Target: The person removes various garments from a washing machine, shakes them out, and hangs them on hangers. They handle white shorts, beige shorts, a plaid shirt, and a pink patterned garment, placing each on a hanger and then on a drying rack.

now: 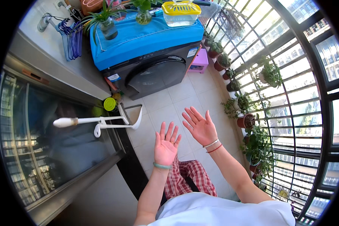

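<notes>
My left hand is raised palm up over the tiled floor, fingers spread, holding nothing; a green band sits on its wrist. My right hand is beside it and a little farther out, also palm up with fingers apart and empty, with a white and a red band at the wrist. Neither hand touches anything. The nearest thing is a white long-handled dustpan leaning by the glass door to the left.
A dark front-loading washing machine with a blue cover carries potted plants and a yellow-lidded clear box. Purple hangers hang at left. Potted plants line the barred window on the right. A purple stool stands beyond.
</notes>
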Demonstrator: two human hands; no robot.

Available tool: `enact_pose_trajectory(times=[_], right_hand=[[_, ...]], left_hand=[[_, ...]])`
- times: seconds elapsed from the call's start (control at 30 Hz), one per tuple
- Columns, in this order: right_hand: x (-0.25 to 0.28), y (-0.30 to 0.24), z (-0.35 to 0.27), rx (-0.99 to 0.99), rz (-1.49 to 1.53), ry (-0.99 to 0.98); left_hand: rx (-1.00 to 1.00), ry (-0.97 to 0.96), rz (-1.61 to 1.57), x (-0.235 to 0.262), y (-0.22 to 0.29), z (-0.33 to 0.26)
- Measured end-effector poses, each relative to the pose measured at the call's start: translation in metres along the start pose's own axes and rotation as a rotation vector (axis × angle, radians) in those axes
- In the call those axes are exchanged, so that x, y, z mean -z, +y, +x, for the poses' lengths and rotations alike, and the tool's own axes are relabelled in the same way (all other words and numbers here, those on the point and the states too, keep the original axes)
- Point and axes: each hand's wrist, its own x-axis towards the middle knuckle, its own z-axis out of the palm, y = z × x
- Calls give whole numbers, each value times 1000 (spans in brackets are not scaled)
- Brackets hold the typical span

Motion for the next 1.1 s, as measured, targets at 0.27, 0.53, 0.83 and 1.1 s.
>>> enact_pose_trajectory(times=[0.27, 0.53, 0.83, 1.1], right_hand=[[76, -81, 215, 88, -271, -128], [111, -144, 401, 629, -1891, 36], [134, -160, 436, 1033, -2329, -212], [176, -97, 292, 580, -2267, -300]], left_hand=[[1, -25, 81, 21, 1, 221], [-80, 13, 113, 67, -25, 356], [-365, 197, 200, 75, -45, 402], [-635, 441, 472, 112, -74, 319]])
